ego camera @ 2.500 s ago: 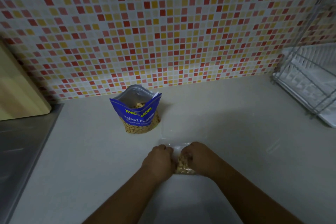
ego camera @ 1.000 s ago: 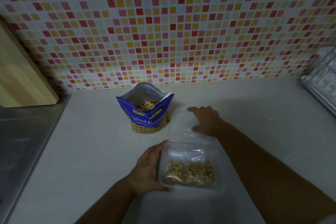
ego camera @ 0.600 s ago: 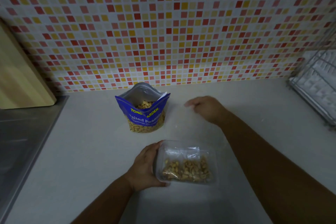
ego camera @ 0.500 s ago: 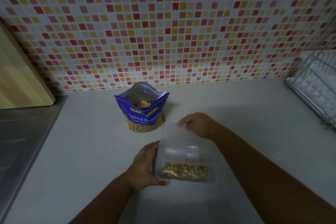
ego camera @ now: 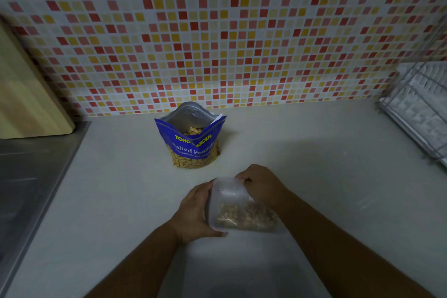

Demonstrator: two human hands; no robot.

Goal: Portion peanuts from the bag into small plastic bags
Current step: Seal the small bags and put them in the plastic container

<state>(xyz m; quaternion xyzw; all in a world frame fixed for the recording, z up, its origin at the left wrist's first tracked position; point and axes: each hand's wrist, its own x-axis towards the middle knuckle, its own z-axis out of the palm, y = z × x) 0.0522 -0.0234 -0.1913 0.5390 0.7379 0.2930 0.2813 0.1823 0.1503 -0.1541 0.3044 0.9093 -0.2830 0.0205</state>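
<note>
A pale countertop point(ego camera: 314, 152) is seen in dim light, backed at 12 o'clock by a wall of small mosaic tiles point(ego camera: 242, 31) in red, orange, yellow and white. At 9 o'clock a wooden board point(ego camera: 26, 104) is leaned against the wall, and below it, toward 8 o'clock, a brushed steel surface point(ego camera: 31, 176) is set level with the counter. At 3 o'clock a wire rack point(ego camera: 420, 109) over a white tray is cut off by the frame edge.

Just past the centre, the blue peanut bag point(ego camera: 193, 143) stands upright with its mouth open, and nuts can be seen inside. At 6 o'clock from it, and apart from it, a small clear plastic pack point(ego camera: 239, 208) holding a layer of peanuts is kept on the counter; whether it is a bag or a rigid box cannot be told.

The pack's 9 o'clock side is gripped by the left hand point(ego camera: 193, 210), the thumb laid along the near edge. Its top edge, at 1 o'clock, is pinched by the curled fingers of the right hand point(ego camera: 261, 181). Both forearms reach in from 6 o'clock.
</note>
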